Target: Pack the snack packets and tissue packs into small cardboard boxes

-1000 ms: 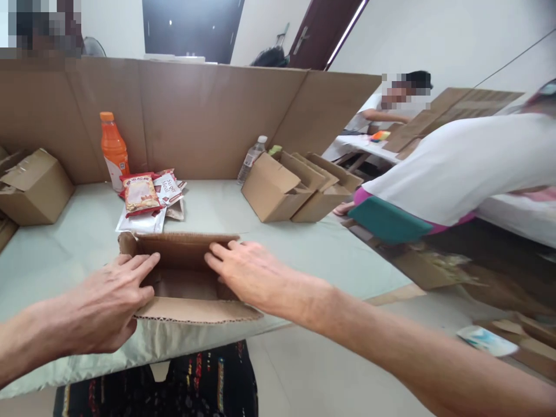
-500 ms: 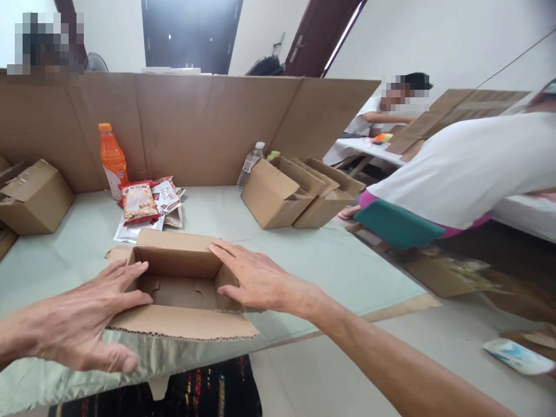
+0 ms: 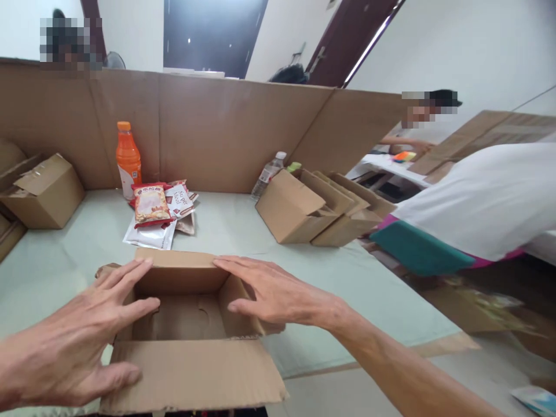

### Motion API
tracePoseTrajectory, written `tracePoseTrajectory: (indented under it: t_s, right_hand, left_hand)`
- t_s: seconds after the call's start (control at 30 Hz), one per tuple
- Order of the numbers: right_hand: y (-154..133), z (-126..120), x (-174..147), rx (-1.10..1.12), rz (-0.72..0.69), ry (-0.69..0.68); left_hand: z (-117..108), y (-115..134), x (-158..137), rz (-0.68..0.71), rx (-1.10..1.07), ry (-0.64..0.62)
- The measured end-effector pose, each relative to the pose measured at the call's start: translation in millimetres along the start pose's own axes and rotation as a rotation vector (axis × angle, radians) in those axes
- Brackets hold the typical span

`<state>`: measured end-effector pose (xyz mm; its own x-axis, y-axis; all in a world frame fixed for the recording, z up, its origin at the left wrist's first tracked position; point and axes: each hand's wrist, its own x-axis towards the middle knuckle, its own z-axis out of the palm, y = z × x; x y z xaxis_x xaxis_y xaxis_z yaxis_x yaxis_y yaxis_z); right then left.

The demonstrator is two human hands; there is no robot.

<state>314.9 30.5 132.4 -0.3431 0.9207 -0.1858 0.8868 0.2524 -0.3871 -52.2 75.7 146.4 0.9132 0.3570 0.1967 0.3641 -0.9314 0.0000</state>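
An open cardboard box (image 3: 182, 281) stands at the table's near edge, nothing visible inside it. Its front flap (image 3: 195, 373) lies folded outward toward me. At its left wall is my left hand (image 3: 93, 324), fingers spread over the rim and thumb lowered beside the front flap. My right hand (image 3: 280, 292) rests on the right side, fingers stretched to the back corner and thumb inside. Both hands touch the box without closing round it. Beyond it lie a red snack packet (image 3: 152, 205) and white pouches (image 3: 180, 200), beside an orange drink bottle (image 3: 128, 162).
Several open cardboard boxes (image 3: 295, 211) and a clear bottle (image 3: 269, 175) stand at the back right. Another box (image 3: 50, 194) sits at the left. A cardboard screen (image 3: 208, 133) lines the back. A person in a white shirt (image 3: 482, 197) sits at the right.
The box and both hands appear lower and nearer in view. Its front flap shows broader, tipped further outward. The view has shifted, so the background sits further right.
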Motion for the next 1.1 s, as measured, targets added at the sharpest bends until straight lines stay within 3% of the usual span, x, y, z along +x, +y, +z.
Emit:
tracePoseTrajectory:
  t_s: [0.1, 0.17, 0.3, 0.37, 0.47, 0.63, 0.73, 0.87, 1.1]
  right_hand:
    - [11.1, -16.6, 9.3, 0.151, -0.018, 0.046]
    - [25.0, -24.2, 29.5, 0.303, 0.047, 0.164]
    - [58.0, -13.2, 105.9, 0.638, 0.417, 0.389]
    - [68.7, 2.8, 151.1, 0.727, 0.542, 0.385]
    - [74.4, 25.7, 207.3, 0.787, 0.590, 0.346]
    - [78.7, 41.8, 247.9, 0.898, 0.611, 0.306]
    - [85.1, 44.7, 241.7, 0.956, 0.590, 0.321]
    - [97.2, 39.6, 202.5, 0.967, 0.559, 0.433]
    - [124.4, -12.6, 83.5, 0.750, 0.500, 0.923]
  left_hand:
    - [10.0, -8.9, 5.6, 0.013, -0.027, 0.054]
    - [18.2, -13.3, 4.9, 0.025, -0.034, 0.070]
    - [30.0, -13.2, -1.3, -0.005, -0.022, 0.068]
    - [33.3, -8.4, -2.1, -0.009, -0.029, 0.061]
    - [36.7, 2.7, 3.7, -0.053, -0.065, 0.043]
    - [38.2, 14.9, 15.9, -0.142, -0.099, 0.055]
    - [36.8, 13.5, 12.6, -0.126, -0.106, 0.034]
    - [35.8, 4.7, 1.3, -0.128, -0.092, 0.007]
    - [34.5, -21.1, -1.2, -0.046, -0.069, -0.034]
